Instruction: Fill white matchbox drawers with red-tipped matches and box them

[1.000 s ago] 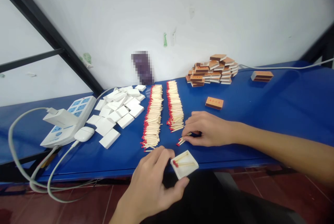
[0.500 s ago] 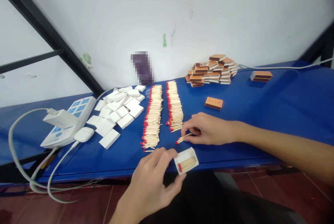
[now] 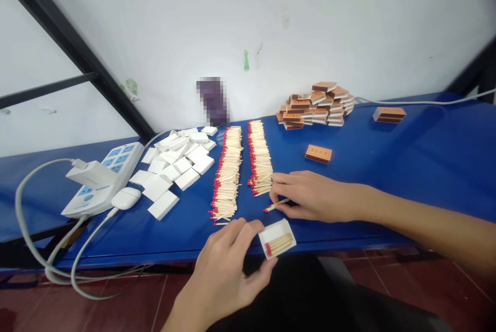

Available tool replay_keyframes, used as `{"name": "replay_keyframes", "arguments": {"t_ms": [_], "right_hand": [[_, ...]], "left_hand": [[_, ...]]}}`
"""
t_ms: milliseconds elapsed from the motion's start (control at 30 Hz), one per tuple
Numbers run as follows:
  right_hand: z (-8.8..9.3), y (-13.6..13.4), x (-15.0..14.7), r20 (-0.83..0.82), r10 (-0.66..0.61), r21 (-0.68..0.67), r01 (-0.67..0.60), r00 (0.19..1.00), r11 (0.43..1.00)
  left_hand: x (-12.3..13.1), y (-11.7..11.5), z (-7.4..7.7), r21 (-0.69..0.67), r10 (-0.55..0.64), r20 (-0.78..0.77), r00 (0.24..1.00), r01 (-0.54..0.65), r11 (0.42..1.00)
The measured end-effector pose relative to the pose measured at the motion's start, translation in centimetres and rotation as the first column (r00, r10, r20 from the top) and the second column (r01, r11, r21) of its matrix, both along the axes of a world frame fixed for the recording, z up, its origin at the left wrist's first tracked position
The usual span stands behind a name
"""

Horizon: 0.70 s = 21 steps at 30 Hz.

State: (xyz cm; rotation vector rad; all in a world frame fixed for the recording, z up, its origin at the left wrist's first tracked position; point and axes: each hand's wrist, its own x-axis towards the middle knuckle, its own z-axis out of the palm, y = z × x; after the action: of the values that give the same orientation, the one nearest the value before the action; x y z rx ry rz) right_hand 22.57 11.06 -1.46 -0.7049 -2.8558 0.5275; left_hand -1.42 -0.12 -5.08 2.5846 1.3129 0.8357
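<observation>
Head cam: left hand (image 3: pixel 225 270) grips a white matchbox tray (image 3: pixel 277 238) between thumb and fingers, at the near edge of the blue desk (image 3: pixel 406 167); the tray is part-filled with matches, red heads to the left. Just beyond, right hand (image 3: pixel 310 195) rests on the desk, fingertips pinching a few loose matches (image 3: pixel 276 205), beside the near end of the right match row (image 3: pixel 259 159). Left match row (image 3: pixel 227 177) runs parallel. Left of it: empty tray pile (image 3: pixel 174 161), earbud case (image 3: pixel 125 198), power strip (image 3: pixel 104 177). Further back: single orange sleeve (image 3: pixel 318 153), sleeve stack (image 3: pixel 315 106) by the wall.
</observation>
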Motion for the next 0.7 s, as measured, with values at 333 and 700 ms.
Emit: {"name": "replay_keyframes", "arguments": {"t_ms": [333,700], "right_hand": [[1.3,-0.8,0.0,-0.25,-0.026,-0.354,-0.067,0.968,0.933],[-0.6,-1.4,-0.4,-0.258,0.189,-0.039,-0.206,0.947,0.978]], "left_hand": [[0.5,0.2,-0.3,0.035,0.053,0.037,0.998,-0.054,0.998],[0.5,0.2,-0.5,0.046,0.049,0.046,0.998,-0.051,0.998]]}}
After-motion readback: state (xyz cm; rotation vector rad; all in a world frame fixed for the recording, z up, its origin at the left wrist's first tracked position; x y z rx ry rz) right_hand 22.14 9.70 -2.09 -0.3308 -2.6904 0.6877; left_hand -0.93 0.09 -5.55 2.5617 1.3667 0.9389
